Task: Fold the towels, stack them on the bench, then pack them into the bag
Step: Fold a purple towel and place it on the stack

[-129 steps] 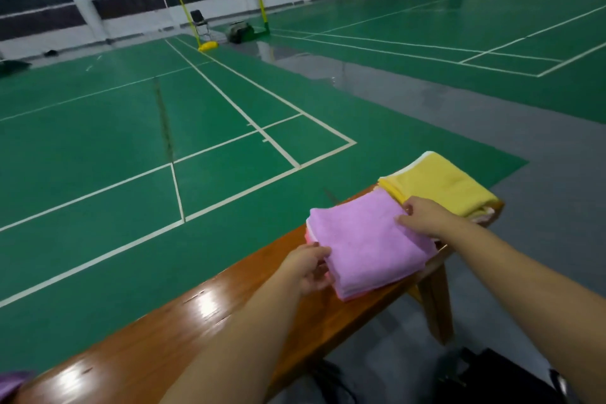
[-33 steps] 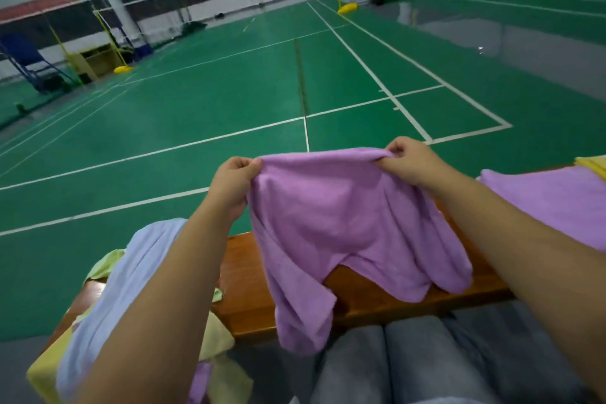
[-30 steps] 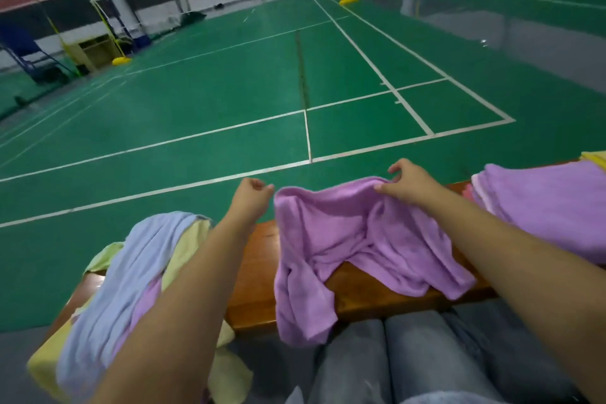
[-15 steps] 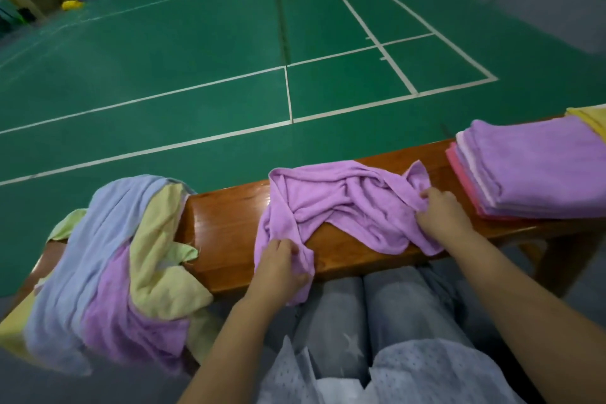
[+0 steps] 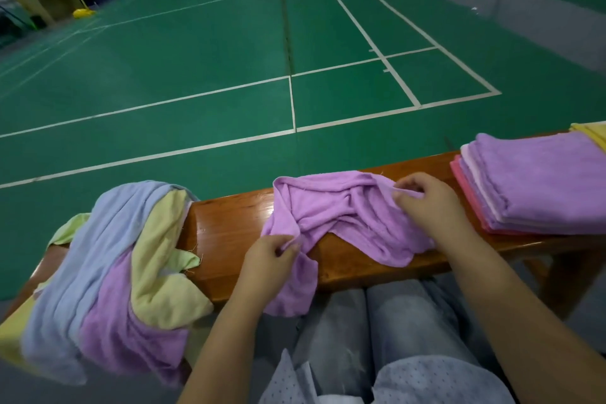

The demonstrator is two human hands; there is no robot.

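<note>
purple towel (image 5: 344,216): soft, limp, crumpled mid-bench | left hand (image 5: 270,261) pinches front edge | right hand (image 5: 426,203) pinches rear hem | grasp corners

Your left hand (image 5: 269,259) and right hand (image 5: 426,203) are bare, with no gloves, rings or watch showing, and both forearms (image 5: 511,311) are uncovered right down to the bottom edge of the view, so no sleeve cuff shows. On your legs you wear faded light blue-grey jeans (image 5: 387,331) with a pale, washed look over the thighs. At the bottom of the view hangs the hem of your light blue top (image 5: 439,380), printed with a fine pattern of small dark dots
</note>
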